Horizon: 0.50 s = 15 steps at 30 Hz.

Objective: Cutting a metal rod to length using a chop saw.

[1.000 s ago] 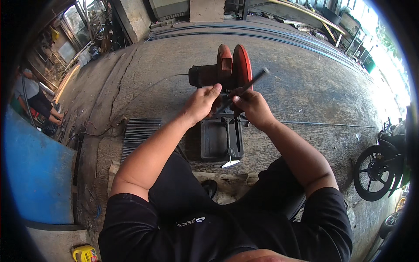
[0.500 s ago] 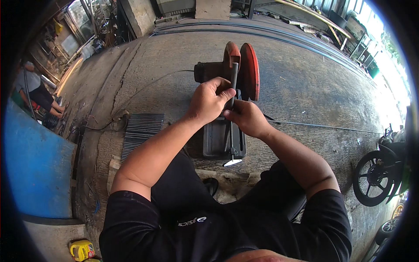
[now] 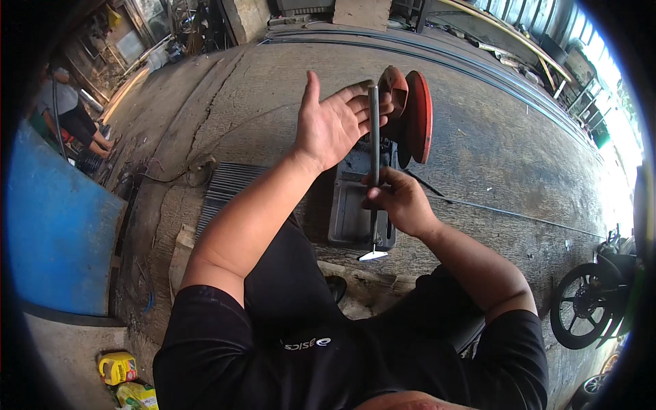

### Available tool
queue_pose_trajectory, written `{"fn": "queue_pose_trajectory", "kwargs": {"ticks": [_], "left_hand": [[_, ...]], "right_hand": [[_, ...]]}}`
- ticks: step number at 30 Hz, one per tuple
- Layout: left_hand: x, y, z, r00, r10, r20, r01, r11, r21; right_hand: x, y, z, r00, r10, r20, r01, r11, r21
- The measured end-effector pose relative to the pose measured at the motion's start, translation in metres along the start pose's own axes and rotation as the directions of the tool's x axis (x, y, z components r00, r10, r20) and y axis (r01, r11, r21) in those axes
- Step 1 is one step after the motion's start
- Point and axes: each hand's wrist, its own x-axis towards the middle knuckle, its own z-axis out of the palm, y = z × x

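Note:
A short grey metal rod (image 3: 374, 137) stands nearly upright in front of me. My right hand (image 3: 408, 207) is closed round its lower part, thumb toward me. My left hand (image 3: 331, 130) is open, palm showing and thumb up, with its fingers stretched behind the rod's upper part; whether they touch it I cannot tell. Behind the hands is a cut-off saw with a red round guard (image 3: 420, 117) and an orange-red handle (image 3: 393, 85). Its dark base tray (image 3: 344, 212) lies below, partly covered by my right hand. A pale metal crank (image 3: 372, 256) sticks out at the base's near end.
Several cut metal rods (image 3: 229, 195) lie side by side on the floor to the left. Long bars (image 3: 383, 37) stretch across the back. A motorcycle wheel (image 3: 584, 304) is at the right, a blue panel (image 3: 61, 225) at the left. Another person (image 3: 72, 113) sits far left.
My left hand has let go of the rod and opened, palm showing. The right hand now holds the rod lower down. The view has shifted slightly, so the saw appears further right.

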Motion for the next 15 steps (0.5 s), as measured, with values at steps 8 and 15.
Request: {"fn": "queue_pose_trajectory", "kwargs": {"ticks": [8,15], "left_hand": [[-0.009,0.005,0.012,0.99,-0.05,0.133,0.064,0.993,-0.103],[-0.011,0.006,0.011,0.984,-0.065,0.165,0.076,0.995,-0.063]], "right_hand": [[-0.001,0.003,0.013,0.992,0.064,0.111,-0.064,0.998,-0.002],[0.003,0.01,0.017,0.994,0.041,0.1,-0.055,0.988,0.144]]}}
